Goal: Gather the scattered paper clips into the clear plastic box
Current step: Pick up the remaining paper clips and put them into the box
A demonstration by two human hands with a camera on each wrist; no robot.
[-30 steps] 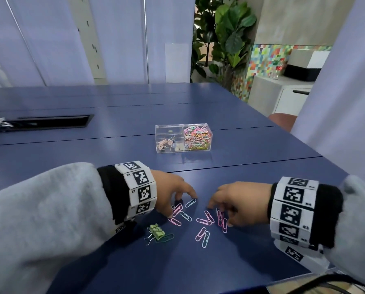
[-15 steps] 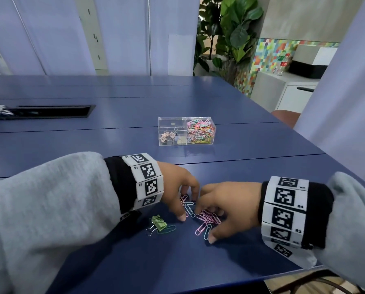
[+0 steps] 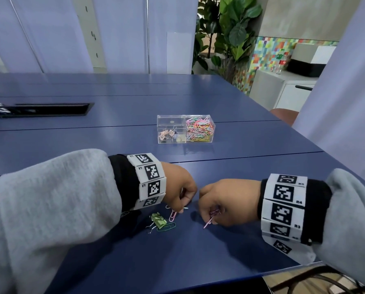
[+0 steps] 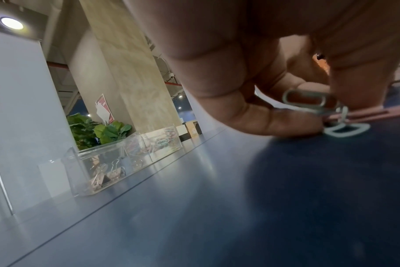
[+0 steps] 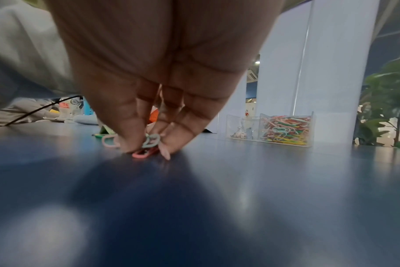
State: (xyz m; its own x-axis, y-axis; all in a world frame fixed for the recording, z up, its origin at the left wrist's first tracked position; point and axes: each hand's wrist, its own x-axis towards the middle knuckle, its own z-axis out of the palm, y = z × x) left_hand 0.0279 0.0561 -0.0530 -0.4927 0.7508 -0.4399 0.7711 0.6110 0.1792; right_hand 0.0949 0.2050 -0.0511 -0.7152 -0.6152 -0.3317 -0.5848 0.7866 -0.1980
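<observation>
both hands pinching paper clips off the blue table (image 3: pixel 241 158): left hand (image 3: pixel 178 187), right hand (image 3: pixel 226 201). clear plastic box (image 3: pixel 185 129) part-filled; green paper clip (image 3: pixel 166 227) remains.

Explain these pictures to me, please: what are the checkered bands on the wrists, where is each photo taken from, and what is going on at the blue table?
No machine here: a person works with two bare hands. The patterned bands are printed markers worn on both wrists. The big picture comes from a camera on the person's head; the other two come from cameras on each wrist, looking along the fingers.

On the blue table stands a clear plastic box with two compartments: coloured paper clips fill the right one, a few binder clips lie in the left.

The left hand pinches pale clips off the table, and the right hand pinches a small bunch. Beside the left hand lie a green binder clip, a green paper clip and a pink one.
</observation>
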